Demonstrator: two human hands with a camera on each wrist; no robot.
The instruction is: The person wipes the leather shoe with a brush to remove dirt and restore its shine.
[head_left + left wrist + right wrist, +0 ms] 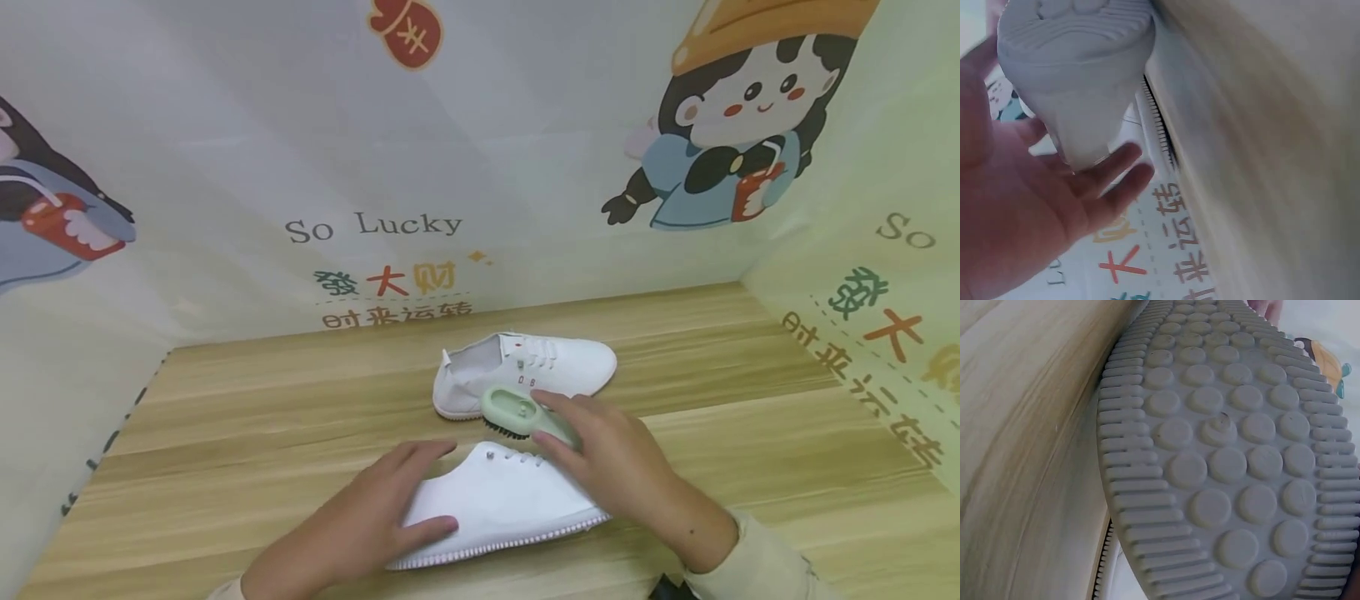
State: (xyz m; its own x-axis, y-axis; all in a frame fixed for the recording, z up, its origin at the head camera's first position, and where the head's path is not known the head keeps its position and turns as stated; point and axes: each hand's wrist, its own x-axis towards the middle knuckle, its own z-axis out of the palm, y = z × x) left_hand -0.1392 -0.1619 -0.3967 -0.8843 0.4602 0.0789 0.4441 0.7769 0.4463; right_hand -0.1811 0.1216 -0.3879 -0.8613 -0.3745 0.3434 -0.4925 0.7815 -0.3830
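Observation:
A white lace-up shoe [498, 504] is nearest the person, its toe pointing right. My left hand [367, 508] holds it around the heel, thumb on the near side and fingers on the far side. From the left wrist the ridged heel [1079, 81] shows beside the palm. In my right hand [615, 450] is a pale green brush [513, 408] with black bristles facing down, just above the shoe's laces. The right wrist view is filled by the shoe's studded sole [1229, 456], tipped off the table. A matching white shoe [577, 367] sits behind the brush.
The wood-grain table [262, 417] runs back to a pale printed backdrop [525, 167] with cartoon figures and lettering. Side panels of the same print stand at left and right. A small black object [670, 588] shows at the bottom edge by the right sleeve.

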